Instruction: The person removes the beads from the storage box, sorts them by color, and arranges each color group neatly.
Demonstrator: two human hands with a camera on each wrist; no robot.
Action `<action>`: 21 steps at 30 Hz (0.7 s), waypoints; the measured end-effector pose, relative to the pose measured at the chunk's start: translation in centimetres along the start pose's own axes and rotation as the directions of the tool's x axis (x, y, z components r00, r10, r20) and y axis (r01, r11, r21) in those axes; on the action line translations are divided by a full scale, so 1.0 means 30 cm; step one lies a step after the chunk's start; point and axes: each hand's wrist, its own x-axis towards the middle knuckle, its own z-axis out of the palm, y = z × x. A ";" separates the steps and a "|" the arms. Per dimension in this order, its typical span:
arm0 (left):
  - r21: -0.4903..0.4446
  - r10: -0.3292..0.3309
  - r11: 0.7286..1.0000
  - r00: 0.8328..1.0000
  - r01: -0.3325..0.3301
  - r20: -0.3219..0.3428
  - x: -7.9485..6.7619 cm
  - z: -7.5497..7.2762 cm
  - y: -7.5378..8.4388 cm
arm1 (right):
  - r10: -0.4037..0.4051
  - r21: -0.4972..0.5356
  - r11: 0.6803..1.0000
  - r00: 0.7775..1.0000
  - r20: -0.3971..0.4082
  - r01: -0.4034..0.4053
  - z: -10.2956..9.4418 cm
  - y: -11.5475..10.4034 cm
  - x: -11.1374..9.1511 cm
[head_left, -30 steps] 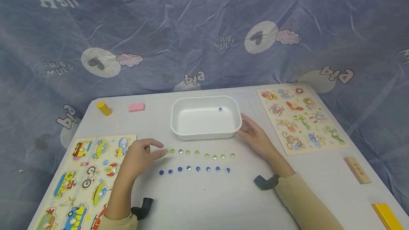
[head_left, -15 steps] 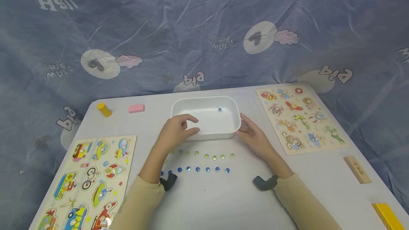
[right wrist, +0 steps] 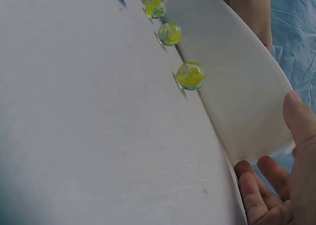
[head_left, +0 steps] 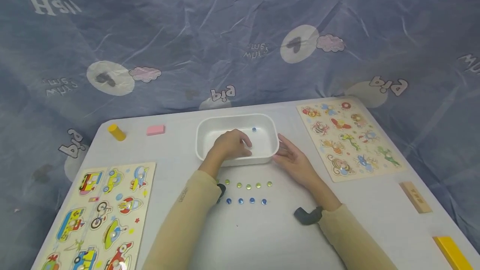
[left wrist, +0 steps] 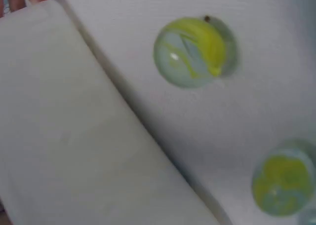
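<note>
My left hand (head_left: 231, 144) is over the white plastic tray (head_left: 258, 159), its thumb and index finger apart. No marble shows between them. One blue marble (head_left: 254, 129) lies inside the tray near the back wall. My right hand (head_left: 294, 163) holds the tray's front right corner; in the right wrist view, the thumb (right wrist: 300, 119) is at the rim and the fingers are lower down. Glass marbles with yellow-green swirls (head_left: 248, 186) stand in a row before the tray, large in the left wrist view (left wrist: 190, 52). A row of blue marbles (head_left: 241, 201) lies nearer; my left forearm hides part of both rows.
A vehicle puzzle board (head_left: 112, 216) lies at left and an insect puzzle board (head_left: 348, 136) at right. A yellow cylinder (head_left: 116, 132) and pink block (head_left: 155, 130) stand at back left. A wooden block (head_left: 415, 197) and yellow block (head_left: 452, 253) lie along the right edge.
My left hand has moved right and away from me, from the left end of the yellow-green row to over the tray. My right hand has stayed at the tray's corner.
</note>
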 end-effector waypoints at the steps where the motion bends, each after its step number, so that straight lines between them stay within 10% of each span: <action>1: 0.003 -0.005 1.000 1.000 0.005 0.015 0.006 0.004 0.002 | -0.002 0.002 1.000 1.000 0.003 0.002 0.000 -0.004 -0.001; 21: -0.108 0.019 0.994 0.982 0.001 0.189 0.008 0.004 -0.061 | -0.035 -0.008 0.999 0.999 -0.013 0.035 -0.002 0.085 0.025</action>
